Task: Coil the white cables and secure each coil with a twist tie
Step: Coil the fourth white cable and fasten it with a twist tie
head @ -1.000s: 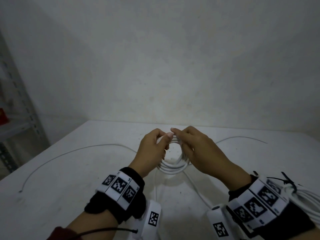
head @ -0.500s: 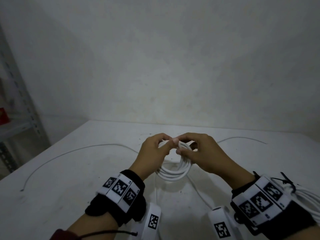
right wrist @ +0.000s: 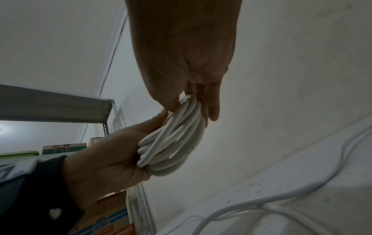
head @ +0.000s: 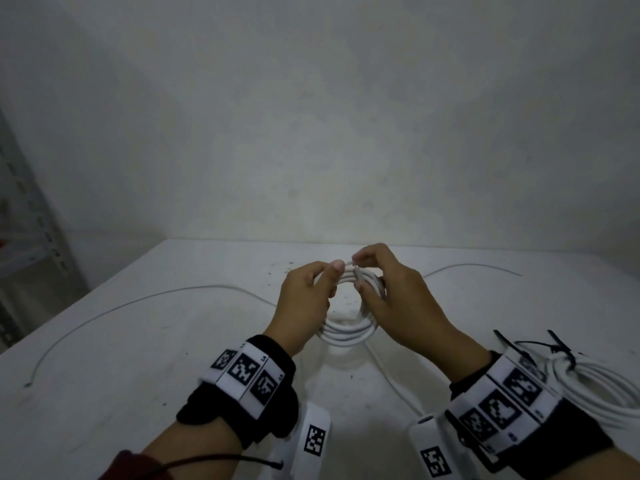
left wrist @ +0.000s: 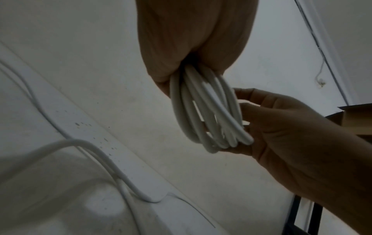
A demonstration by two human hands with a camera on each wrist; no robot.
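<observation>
A white cable coil (head: 346, 332) of several loops hangs between both hands above the white table (head: 138, 358). My left hand (head: 304, 296) grips the coil's top left, fingers curled round the loops (left wrist: 203, 105). My right hand (head: 391, 299) holds the coil's right side and pinches a small piece at the top, too small to name. From the right wrist view the coil (right wrist: 175, 139) sits bunched between both palms. A loose white cable (head: 121, 306) trails left across the table. A tied white coil (head: 595, 386) with a black tie (head: 554, 348) lies at the right edge.
A metal shelf rack (head: 20, 237) stands at the left, with cardboard boxes (right wrist: 104, 213) on it. A bare white wall rises behind the table. More white cable (head: 474, 268) runs to the far right and another length (head: 391, 379) passes under my right wrist.
Both hands have turned at the coil's top; my right hand's fingertips rose above the loops while the coil stayed hanging between the hands.
</observation>
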